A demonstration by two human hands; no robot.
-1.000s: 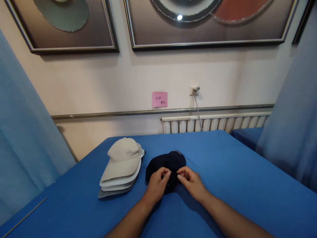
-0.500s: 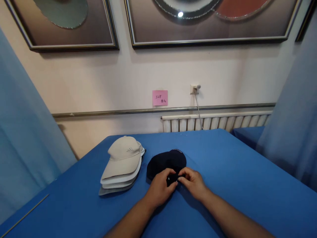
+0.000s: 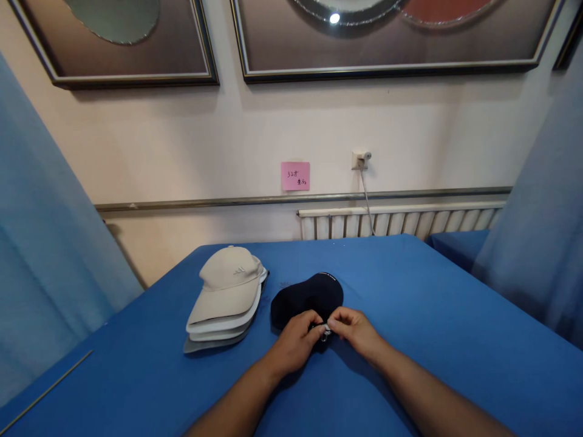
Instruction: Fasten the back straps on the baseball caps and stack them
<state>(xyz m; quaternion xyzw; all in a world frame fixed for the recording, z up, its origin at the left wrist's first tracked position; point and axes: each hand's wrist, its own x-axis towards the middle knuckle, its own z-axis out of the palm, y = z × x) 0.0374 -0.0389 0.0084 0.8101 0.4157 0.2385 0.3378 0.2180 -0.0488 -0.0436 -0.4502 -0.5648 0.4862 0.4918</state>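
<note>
A dark navy cap [image 3: 310, 296] lies on the blue table [image 3: 410, 315], its brim pointing away from me. My left hand [image 3: 294, 341] and my right hand [image 3: 355, 331] meet at the cap's near edge. Both pinch a small strap piece with a bit of pale metal [image 3: 325, 331] between the fingertips. To the left of the navy cap sits a stack of several caps [image 3: 223, 303], with a beige one on top.
Light blue curtains [image 3: 40, 255] hang at both sides. A white radiator [image 3: 401, 222] runs along the wall behind the table. On the wall are a pink note [image 3: 295, 176], a plugged socket [image 3: 361, 160] and framed pictures [image 3: 373, 36].
My two hands have drawn together at the cap's near edge, from slightly apart to fingertips touching on the strap. The view has tipped slightly downward.
</note>
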